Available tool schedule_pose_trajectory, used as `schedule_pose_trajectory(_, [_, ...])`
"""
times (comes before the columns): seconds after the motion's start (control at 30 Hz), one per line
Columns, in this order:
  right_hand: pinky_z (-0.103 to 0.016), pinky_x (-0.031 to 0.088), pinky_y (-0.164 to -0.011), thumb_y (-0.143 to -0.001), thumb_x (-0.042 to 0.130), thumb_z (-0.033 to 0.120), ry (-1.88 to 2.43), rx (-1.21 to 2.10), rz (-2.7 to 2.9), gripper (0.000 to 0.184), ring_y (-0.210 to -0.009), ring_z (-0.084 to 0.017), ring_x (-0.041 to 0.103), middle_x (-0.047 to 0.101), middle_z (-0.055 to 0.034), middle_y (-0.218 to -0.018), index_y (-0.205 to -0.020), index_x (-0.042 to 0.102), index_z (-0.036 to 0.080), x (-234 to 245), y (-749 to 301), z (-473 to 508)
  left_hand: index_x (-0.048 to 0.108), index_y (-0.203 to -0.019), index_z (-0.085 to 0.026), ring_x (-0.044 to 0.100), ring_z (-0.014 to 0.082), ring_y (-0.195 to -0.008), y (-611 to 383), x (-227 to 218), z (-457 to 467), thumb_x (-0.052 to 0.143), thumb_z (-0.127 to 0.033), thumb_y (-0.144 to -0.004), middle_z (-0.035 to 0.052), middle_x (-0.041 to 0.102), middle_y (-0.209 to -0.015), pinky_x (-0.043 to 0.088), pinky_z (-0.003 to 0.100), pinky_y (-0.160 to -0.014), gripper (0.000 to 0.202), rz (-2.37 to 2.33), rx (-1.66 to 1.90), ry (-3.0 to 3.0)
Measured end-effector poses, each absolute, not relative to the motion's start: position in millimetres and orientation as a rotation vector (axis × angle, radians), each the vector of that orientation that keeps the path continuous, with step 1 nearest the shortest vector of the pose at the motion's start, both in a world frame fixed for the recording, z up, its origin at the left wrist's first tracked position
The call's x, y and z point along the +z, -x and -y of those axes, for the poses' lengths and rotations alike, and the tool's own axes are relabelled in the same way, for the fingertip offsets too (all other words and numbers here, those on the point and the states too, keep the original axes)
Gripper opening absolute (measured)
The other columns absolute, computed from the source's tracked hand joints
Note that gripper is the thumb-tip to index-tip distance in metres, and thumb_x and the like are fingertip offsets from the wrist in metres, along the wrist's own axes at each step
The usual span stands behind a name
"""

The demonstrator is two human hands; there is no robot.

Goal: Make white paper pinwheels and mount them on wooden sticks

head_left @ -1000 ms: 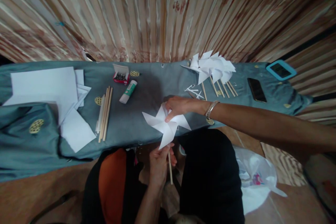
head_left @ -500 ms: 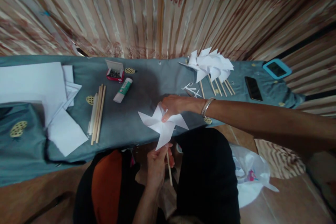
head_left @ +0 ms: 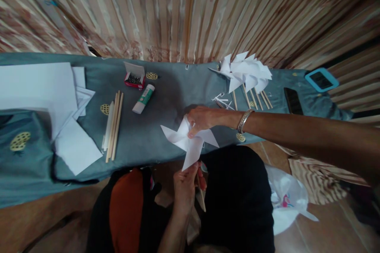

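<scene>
A white paper pinwheel (head_left: 190,142) lies at the near edge of the blue-grey cloth-covered table (head_left: 154,134). My right hand (head_left: 202,120), with a metal bracelet at the wrist, presses its fingertips on the pinwheel's centre. Below the table edge my left hand (head_left: 185,187) is closed around a wooden stick (head_left: 201,195) that runs up behind the pinwheel. My lap in dark clothing lies under both hands.
Several finished pinwheels on sticks (head_left: 247,75) lie at the far right, paper scraps (head_left: 222,101) beside them. Loose wooden sticks (head_left: 114,124), a glue stick (head_left: 144,99), a red box of pins (head_left: 135,79), white paper sheets (head_left: 44,91), a black phone (head_left: 293,101), a blue-cased device (head_left: 322,79), a plastic bag (head_left: 285,201) on the floor.
The stick in my left hand has tilted, its lower end swinging right. My right hand stays pressed on the pinwheel's centre. The view has shifted slightly.
</scene>
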State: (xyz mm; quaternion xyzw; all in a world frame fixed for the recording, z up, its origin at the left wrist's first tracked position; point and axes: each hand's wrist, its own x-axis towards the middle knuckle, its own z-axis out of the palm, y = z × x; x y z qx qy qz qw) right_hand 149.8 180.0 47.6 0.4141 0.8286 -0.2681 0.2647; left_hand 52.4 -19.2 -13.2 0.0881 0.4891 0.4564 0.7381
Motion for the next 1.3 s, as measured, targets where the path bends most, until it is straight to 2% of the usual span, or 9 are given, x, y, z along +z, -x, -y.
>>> schedule_pose_trajectory(0.13, [-0.027, 0.039, -0.061, -0.069, 0.074, 0.048, -1.119, -0.777, -2.229, 0.039, -0.079, -0.019, 0.063, 0.071, -0.0068, -0.087, -0.090, 0.074, 0.015, 48, -151, -180, 0.062, -0.055, -0.012, 0.044, 0.0081, -0.030, -54, -10, 19, 0.078, -0.049, -0.060, -0.0020, 0.052, -0.042, 0.028, 0.020, -0.034, 0.041, -1.064, 0.995, -0.176])
schedule_pose_trajectory(0.3, [-0.028, 0.039, -0.062, -0.067, 0.075, 0.048, -1.131, -0.756, -2.234, 0.040, -0.078, -0.020, 0.062, 0.070, -0.0069, -0.083, -0.089, 0.074, 0.015, 48, -150, -180, 0.067, -0.064, -0.011, 0.046, 0.0087, -0.032, -56, -8, 18, 0.080, -0.050, -0.058, -0.0031, 0.052, -0.046, 0.032, 0.021, -0.035, 0.042, -1.071, 0.998, -0.145])
schedule_pose_trajectory(0.47, [-0.028, 0.038, -0.063, -0.069, 0.075, 0.048, -1.139, -0.733, -2.216, 0.042, -0.081, -0.021, 0.062, 0.070, -0.0081, -0.089, -0.093, 0.074, 0.013, 50, -148, -180, 0.068, -0.067, -0.011, 0.048, 0.0089, -0.033, -57, -12, 19, 0.079, -0.049, -0.060, -0.0032, 0.053, -0.047, 0.033, 0.021, -0.035, 0.040, -1.051, 1.002, -0.144])
schedule_pose_trajectory(0.73, [-0.026, 0.037, -0.061, -0.071, 0.074, 0.047, -1.158, -0.771, -2.265, 0.039, -0.074, -0.018, 0.059, 0.068, -0.0070, -0.085, -0.091, 0.074, 0.013, 60, -153, -173, 0.067, -0.067, -0.011, 0.048, 0.0089, -0.033, -54, -14, 20, 0.079, -0.050, -0.059, -0.0037, 0.054, -0.048, 0.034, 0.021, -0.034, 0.041, -1.067, 1.015, -0.174])
schedule_pose_trajectory(0.83, [-0.026, 0.034, -0.058, -0.071, 0.073, 0.050, -1.162, -0.803, -2.306, 0.038, -0.068, -0.015, 0.055, 0.067, -0.0048, -0.080, -0.085, 0.073, 0.014, 60, -161, -171, 0.067, -0.067, -0.011, 0.047, 0.0086, -0.033, -51, -12, 21, 0.080, -0.048, -0.057, -0.0039, 0.053, -0.047, 0.033, 0.021, -0.034, 0.041, -1.099, 1.005, -0.191])
schedule_pose_trajectory(0.97, [-0.025, 0.030, -0.054, -0.074, 0.068, 0.053, -1.253, -1.049, -2.312, 0.039, -0.060, -0.011, 0.048, 0.060, 0.0004, -0.068, -0.073, 0.069, 0.014, 60, -173, -168, 0.067, -0.069, -0.012, 0.047, 0.0089, -0.033, -48, -8, 22, 0.080, -0.048, -0.055, -0.0044, 0.054, -0.048, 0.033, 0.021, -0.033, 0.041, -1.108, 1.006, -0.213])
schedule_pose_trajectory(1.1, [-0.024, 0.028, -0.051, -0.079, 0.060, 0.052, -1.467, -1.313, -2.269, 0.038, -0.055, -0.010, 0.044, 0.053, 0.0037, -0.058, -0.069, 0.067, 0.016, 63, -187, -160, 0.068, -0.071, -0.012, 0.050, 0.0097, -0.036, -47, -4, 23, 0.080, -0.048, -0.056, -0.0036, 0.055, -0.050, 0.035, 0.021, -0.035, 0.040, -1.116, 0.994, -0.263])
schedule_pose_trajectory(1.3, [-0.025, 0.040, -0.060, -0.074, 0.060, 0.063, -2.002, -1.683, -2.432, 0.047, -0.065, -0.013, 0.054, 0.063, -0.0002, -0.069, -0.075, 0.067, 0.016, 65, -207, -149, 0.070, -0.073, -0.012, 0.048, 0.0087, -0.035, -42, 10, 15, 0.078, -0.047, -0.059, -0.0035, 0.055, -0.050, 0.036, 0.021, -0.036, 0.038, -1.140, 1.006, -0.329])
